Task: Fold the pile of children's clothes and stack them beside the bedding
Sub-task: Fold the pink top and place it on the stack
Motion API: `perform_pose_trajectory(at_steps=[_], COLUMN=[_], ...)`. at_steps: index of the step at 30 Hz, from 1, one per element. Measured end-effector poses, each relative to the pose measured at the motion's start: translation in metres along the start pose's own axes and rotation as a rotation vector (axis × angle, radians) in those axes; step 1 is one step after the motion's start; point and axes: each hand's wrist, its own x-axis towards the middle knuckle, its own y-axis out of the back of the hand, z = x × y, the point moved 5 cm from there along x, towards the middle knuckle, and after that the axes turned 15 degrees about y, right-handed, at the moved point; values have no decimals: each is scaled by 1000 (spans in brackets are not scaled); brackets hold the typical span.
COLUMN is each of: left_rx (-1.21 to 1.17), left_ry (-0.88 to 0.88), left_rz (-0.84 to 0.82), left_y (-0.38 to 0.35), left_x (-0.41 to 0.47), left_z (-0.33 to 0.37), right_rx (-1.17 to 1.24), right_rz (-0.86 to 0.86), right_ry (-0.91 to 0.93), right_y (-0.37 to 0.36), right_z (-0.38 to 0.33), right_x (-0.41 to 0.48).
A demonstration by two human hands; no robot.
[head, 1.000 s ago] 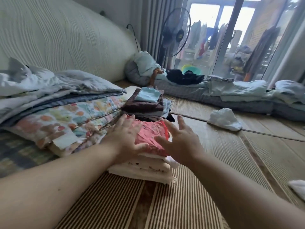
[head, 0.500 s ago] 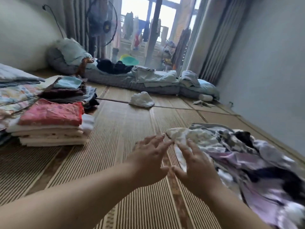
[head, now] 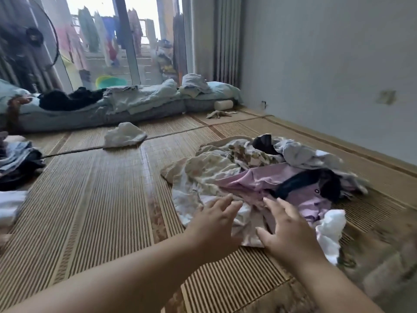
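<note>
Clothes pile (head: 270, 175) lies unfolded on the mat (head: 101, 199), right of centre. I hold left hand (head: 214, 224) and right hand (head: 287, 230) over its near edge, fingers spread, gripping nothing. Recommended: pinch one garment only, lift clear, then flatten.

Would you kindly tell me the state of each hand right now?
Left hand: open and spread at the near edge of the clothes pile, holding nothing.
Right hand: open and spread over the same pile, holding nothing.

Rumpled pile of children's clothes (head: 266, 175), unfolded on the mat.
</note>
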Motion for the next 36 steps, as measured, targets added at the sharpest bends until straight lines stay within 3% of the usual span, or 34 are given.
perform_pose_trajectory(at_steps=[6, 10, 13, 15, 18, 21, 24, 27, 31, 36], left_rx=[-71, -253, -175, -95, -256, -249, -266, -296, -327, -267], left_ry=[32, 198, 261, 187, 48, -114, -77, 48, 157, 280], left_rz=[-11, -111, -60, -9, -16, 62, 92, 125, 170, 280], left_y=[-14, -18, -14, -8, 4, 36, 75, 120, 163, 194], left_x=[82, 132, 145, 137, 110, 68, 31, 0, -46, -101], left_z=[7, 6, 9, 17, 22, 21, 0, -37, -90, -167], right_rx=[18, -1, 5, 20, 43, 98, -31, -39, 145, 665], right_rz=[-1, -9, 34, 89, 166, 250, 287, 217, 163, 9], right_ry=[13, 52, 51, 39, 49, 39, -10, -49, 190, 371], right_y=[-23, -38, -36, -33, -26, -17, -6, 2, 13, 17], right_z=[17, 14, 13, 11, 6, 0, -4, -14, -66, -146], right_x=[24, 31, 36, 36, 35, 34, 31, 31, 33, 16])
